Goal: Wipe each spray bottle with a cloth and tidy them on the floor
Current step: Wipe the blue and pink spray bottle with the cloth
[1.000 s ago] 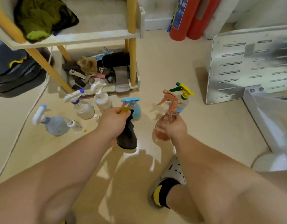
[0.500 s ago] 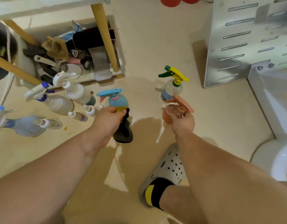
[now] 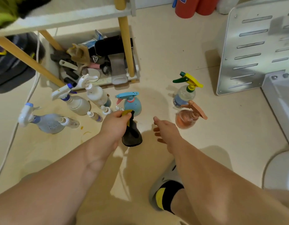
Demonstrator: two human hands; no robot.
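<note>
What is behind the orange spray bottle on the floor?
A clear bottle with a yellow and green trigger stands behind the orange spray bottle. The orange top hides part of its base, so whether they touch is unclear.

On my feed both arms run bare from the left grip (image 3: 115, 125) and the right grip (image 3: 165, 129) back to the frame's edge. One foot shows, in a pale grey rubber clog (image 3: 166, 177) with dark holes, over a black ankle sock (image 3: 169, 192) bearing a yellow patch.
</note>
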